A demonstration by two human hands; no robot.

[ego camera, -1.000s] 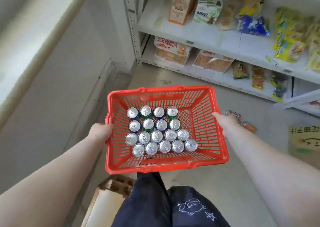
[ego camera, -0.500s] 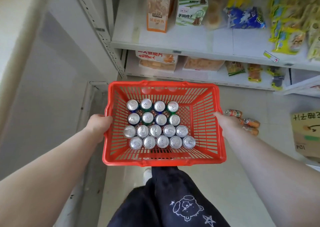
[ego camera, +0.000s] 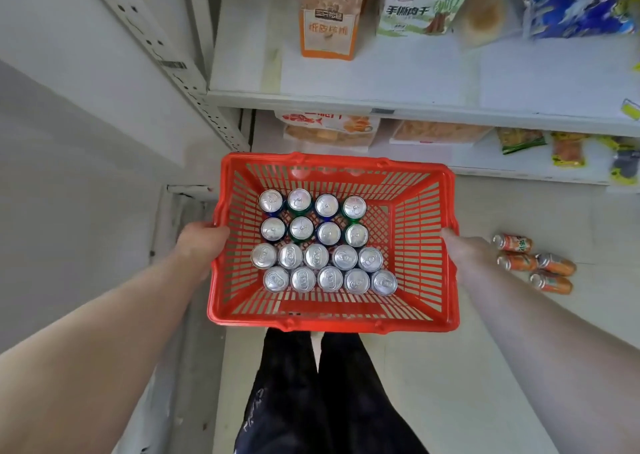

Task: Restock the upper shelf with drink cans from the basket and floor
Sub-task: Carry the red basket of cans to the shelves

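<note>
While both hands gripped the red basket (ego camera: 332, 318), nothing looked restocked yet. Left hand (ego camera: 202, 242) was clamped over the left rim, right hand (ego camera: 462, 249) closed on the right rim, basket held mid-air in centre frame above the person's dark trousers (ego camera: 322, 394). Cans in the basket (ego camera: 323, 242) stood upright in four rows, eighteen silver tops, apparently a full load untouched. Four orange cans (ego camera: 535, 263) lay on their sides on the floor (ego camera: 485, 367) at right of frame, just beyond the right hand, not picked up. Shelf board (ego camera: 381, 103) at top of frame carried snack bags (ego camera: 420, 1), with a bare patch at its left end; a lower shelf (ego camera: 519, 173) held more packets. Upper shelf meant for drinks was not clearly in view. Judged: task at the start, all cans left to place.
</note>
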